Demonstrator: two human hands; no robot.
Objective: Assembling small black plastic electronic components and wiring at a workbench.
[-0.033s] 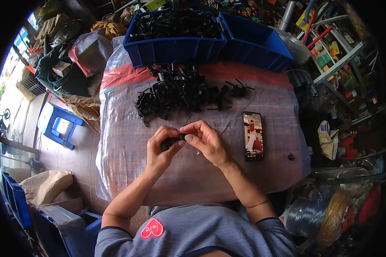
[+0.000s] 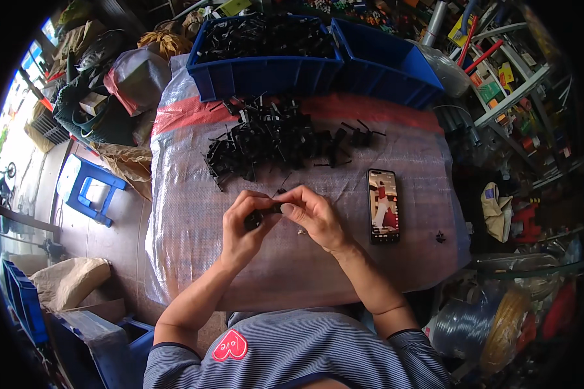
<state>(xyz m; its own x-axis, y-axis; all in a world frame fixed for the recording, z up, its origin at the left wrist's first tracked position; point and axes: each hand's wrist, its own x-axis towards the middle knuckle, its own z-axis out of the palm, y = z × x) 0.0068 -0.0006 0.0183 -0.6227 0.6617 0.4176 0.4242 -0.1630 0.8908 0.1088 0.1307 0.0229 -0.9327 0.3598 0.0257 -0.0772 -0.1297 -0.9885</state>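
My left hand (image 2: 245, 223) is closed on a small black part (image 2: 252, 220), probably plastic, which mostly hides inside the curled fingers. At its fingertips my right hand (image 2: 315, 217) pinches the same part from the other side, thumb and forefinger nearly meeting the left ones. A thin dark tip (image 2: 281, 191) sticks up just beyond the fingertips. Farther off lies a heap of black parts (image 2: 266, 136) with thin stems and pins. Close by the right hand is a tiny pale bit (image 2: 301, 231) on the woven sheet (image 2: 331, 272).
A blue bin (image 2: 266, 74) full of black pieces stands behind the heap, beside another blue bin (image 2: 389, 65) with a bare inside. To the right lies a lit phone (image 2: 383, 207) and a small black piece (image 2: 440, 237). A blue stool (image 2: 91, 188) stands on the floor at left.
My fingers have shifted slightly around the black part, the right forefinger bending a little. A dark tip now shows above the fingertips. All else stays put.
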